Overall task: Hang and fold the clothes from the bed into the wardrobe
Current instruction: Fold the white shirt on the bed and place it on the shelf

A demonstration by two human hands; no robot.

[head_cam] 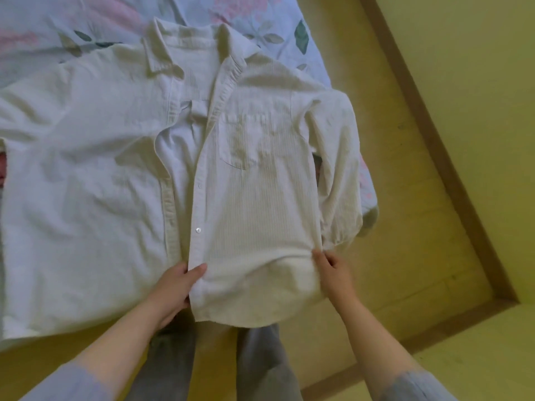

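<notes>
A white button-up shirt (254, 175) with a chest pocket lies front up on the bed (260, 21), collar at the far end, unbuttoned with its two fronts apart. The sleeve on the right is folded along the bed's edge. My left hand (176, 287) pinches the buttoned placket near the hem, thumb on top of the cloth. My right hand (333, 270) grips the shirt's right side seam near the hem. The hem hangs over the near edge of the bed.
The floral bedsheet (86, 18) shows beyond the shirt. A yellowish floor (405, 227) runs along the right of the bed, bordered by a brown wooden skirting (451, 169) and a yellow wall. My legs in grey trousers (260, 363) stand at the bed's near edge.
</notes>
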